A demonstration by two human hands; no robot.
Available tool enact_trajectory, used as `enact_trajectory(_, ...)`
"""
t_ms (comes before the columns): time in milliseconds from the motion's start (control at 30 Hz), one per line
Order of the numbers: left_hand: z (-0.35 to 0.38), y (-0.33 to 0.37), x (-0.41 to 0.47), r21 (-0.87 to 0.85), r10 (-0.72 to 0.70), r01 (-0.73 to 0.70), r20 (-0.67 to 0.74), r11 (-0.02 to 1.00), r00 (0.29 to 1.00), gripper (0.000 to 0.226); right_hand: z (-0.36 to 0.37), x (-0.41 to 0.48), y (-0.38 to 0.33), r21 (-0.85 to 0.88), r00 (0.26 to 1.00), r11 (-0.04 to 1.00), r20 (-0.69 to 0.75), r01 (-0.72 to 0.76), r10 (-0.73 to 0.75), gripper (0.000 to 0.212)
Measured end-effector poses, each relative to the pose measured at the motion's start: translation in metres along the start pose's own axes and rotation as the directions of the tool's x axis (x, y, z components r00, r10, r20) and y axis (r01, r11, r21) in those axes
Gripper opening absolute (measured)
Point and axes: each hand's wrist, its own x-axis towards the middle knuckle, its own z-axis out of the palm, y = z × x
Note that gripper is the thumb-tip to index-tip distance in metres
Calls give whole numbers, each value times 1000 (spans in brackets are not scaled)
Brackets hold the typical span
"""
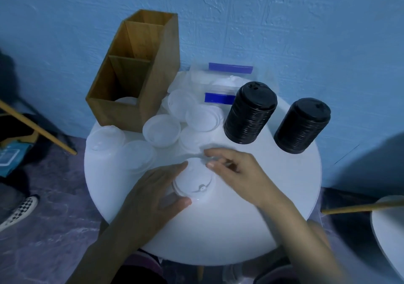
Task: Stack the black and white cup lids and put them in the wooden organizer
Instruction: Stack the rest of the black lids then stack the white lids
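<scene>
Left hand and right hand are bare, forearms uncovered; purplish clothing covers the lap.

Two black lid stacks, one three-compartment wooden organizer, two blue-strip bags, roughly eight white lids.

One head-worn view looks steeply down and slightly forward onto the round white bench. It is near enough that the left hand and right hand reach in from the bottom edge. The blue wall fills the top (wide-angle, so the edges bend), and the floor shows at the left.
</scene>
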Motion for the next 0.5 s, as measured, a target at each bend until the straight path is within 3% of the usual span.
enact_trajectory(67,0,2,0,23,16,-16,-13,1000,1000,63,1,15,0,7,994,999,-105,44,-43,16)
enact_trajectory(167,1,4,-1,34,-6,6,15,999,1000,63,1,40,-4,-23,978,994,-177,111,-113,21)
enact_trajectory(267,2,0,-3,62,-14,13,0,998,1000,65,4,65,-3,-409,991,908,-52,91,-123,43)
enact_trajectory(333,2,-2,-4,50,-22,22,-4,999,1000,66,9,73,-1,-549,996,833,-10,66,-86,42)
enact_trajectory(500,0,-2,-5,28,32,-32,-21,999,999,62,7,59,0,-510,958,846,-133,155,-256,19)
